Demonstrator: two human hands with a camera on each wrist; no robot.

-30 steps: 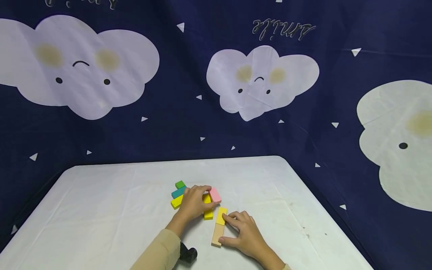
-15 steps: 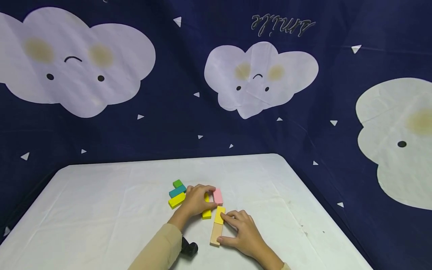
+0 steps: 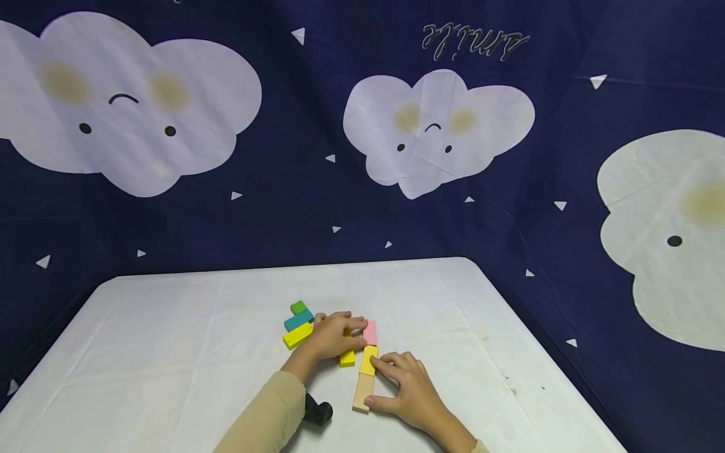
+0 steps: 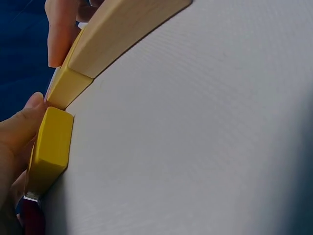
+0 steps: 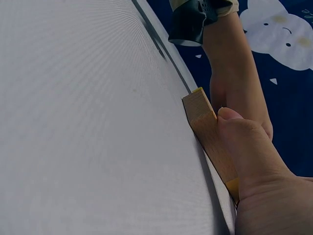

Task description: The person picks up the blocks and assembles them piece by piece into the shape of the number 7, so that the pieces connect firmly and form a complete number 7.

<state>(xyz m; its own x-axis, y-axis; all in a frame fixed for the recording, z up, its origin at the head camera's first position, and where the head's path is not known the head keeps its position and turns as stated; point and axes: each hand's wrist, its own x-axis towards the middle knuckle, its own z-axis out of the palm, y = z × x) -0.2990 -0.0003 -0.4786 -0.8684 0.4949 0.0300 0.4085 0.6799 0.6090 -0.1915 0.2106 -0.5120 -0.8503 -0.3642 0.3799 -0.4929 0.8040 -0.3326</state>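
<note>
My left hand (image 3: 334, 335) pinches a pink block (image 3: 370, 332) between thumb and index finger. That block lies end to end with a yellow block (image 3: 369, 360), which is followed by a plain wooden block (image 3: 363, 392), making a row. From the right side, my right hand (image 3: 412, 393) touches the row, index fingertip on the yellow block and thumb (image 5: 244, 132) on the wooden one. Another yellow block (image 4: 51, 142) lies below my left hand, partly hidden by it in the head view.
Left of my left hand lie a yellow block (image 3: 297, 336), a teal block (image 3: 298, 320) and a green block (image 3: 298, 307). A black object (image 3: 318, 412) sits by the left sleeve. Dark blue cloth with clouds hangs behind the white table (image 3: 170, 352).
My left hand has brought the pink block right and slightly nearer, turning it until it meets the yellow block's far end. My right hand stays on the row. The head view has shifted slightly.
</note>
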